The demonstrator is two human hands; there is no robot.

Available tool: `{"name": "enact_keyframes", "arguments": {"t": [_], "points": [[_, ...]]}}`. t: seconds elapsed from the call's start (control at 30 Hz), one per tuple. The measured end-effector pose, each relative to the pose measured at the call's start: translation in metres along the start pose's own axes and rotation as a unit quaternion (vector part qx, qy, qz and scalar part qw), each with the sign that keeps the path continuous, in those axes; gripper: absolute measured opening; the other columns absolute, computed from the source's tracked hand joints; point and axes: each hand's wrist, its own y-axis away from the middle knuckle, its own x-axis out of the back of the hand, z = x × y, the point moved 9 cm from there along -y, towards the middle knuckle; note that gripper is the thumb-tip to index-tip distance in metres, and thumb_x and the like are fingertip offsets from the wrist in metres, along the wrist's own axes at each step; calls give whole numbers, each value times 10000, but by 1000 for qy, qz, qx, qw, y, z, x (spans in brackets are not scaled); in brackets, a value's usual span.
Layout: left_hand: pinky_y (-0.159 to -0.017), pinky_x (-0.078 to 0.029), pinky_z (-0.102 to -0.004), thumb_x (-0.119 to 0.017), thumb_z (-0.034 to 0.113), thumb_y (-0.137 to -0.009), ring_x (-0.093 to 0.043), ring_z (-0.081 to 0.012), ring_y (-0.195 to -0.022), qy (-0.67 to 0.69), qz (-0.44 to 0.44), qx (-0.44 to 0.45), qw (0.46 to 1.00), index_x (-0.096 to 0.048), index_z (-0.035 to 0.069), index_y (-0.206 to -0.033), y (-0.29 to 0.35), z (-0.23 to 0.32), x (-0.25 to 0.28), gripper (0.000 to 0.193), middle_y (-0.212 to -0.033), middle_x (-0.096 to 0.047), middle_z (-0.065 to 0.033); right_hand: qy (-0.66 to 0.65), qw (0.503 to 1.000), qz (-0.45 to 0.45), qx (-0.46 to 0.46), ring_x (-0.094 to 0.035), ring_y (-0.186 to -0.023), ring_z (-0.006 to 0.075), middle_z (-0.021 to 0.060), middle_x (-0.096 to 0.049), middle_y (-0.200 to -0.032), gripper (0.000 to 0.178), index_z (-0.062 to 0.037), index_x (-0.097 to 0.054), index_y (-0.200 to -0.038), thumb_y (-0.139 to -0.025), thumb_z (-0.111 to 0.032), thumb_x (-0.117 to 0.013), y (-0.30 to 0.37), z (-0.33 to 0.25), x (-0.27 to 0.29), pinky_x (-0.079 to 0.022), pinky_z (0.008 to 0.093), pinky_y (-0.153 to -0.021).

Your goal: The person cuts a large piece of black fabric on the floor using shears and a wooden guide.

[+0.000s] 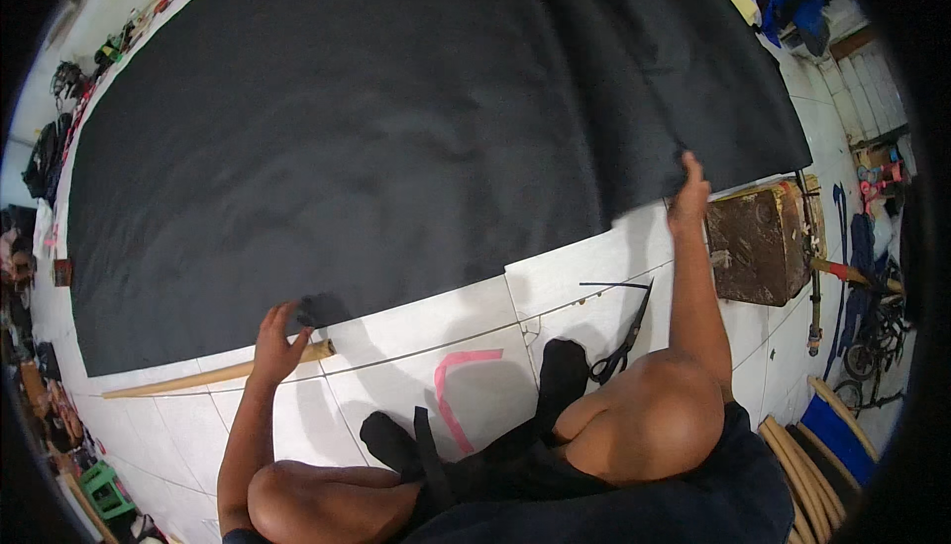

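White tiled floor (466,314), misc. clutter along L & R sides. Head view: blk fabric sheet (327,148) lies over most of the far floor, near edge running L to R before the person. Spreading looks mostly done: L part fairly flat; left, I'd judge, are the folds toward far R. No cuts visible. L hand (280,341) at near L edge, fingers curled by a dark bit; can't tell if gripping. R hand (690,197) at near R edge, fingers maybe pinching it, can't confirm. Scissors (628,344) lie unused on tiles, near R.
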Motion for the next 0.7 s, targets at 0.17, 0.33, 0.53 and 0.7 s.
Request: {"name": "enact_keyframes", "arguments": {"t": [0.17,0.33,0.53,0.7], "points": [[-1123,-351,-459,-740,237,-828,-384,-397,-1378,-60,-23,-11,998,-447,116,-1440,-1,15,-24,689,-1514,-373,-200,-159,977,57,-129,-591,-1114,286,190,-607,-1248,755,72,-511,-1316,-877,-519,-681,-16,57,62,-432,372,-987],[-1152,-314,-465,-750,284,-824,-306,-388,-1433,-96,-25,10,995,-383,146,-1495,-7,8,-51,777,-1574,-284,-178,208,977,-45,-32,-619,-1097,321,191,-637,-1221,723,32,-579,-1238,-811,-525,-752,15,114,62,-461,391,-929],[-1151,-332,-453,-770,297,-818,-297,-359,-1445,-131,-35,-2,991,-362,154,-1505,-13,5,-53,812,-1590,-261,-148,490,863,-94,77,-669,-819,268,118,-695,-928,548,9,-606,-1151,-850,-424,-754,-27,128,66,-519,352,-752],[-1115,-390,-441,-757,294,-836,-359,-346,-1417,-112,-39,-12,993,-405,142,-1481,-11,1,-50,750,-1570,-309,-151,84,974,-38,-206,-673,-747,201,73,-678,-870,443,-47,-635,-1102,-851,-389,-762,-6,169,63,-513,374,-644]]}}
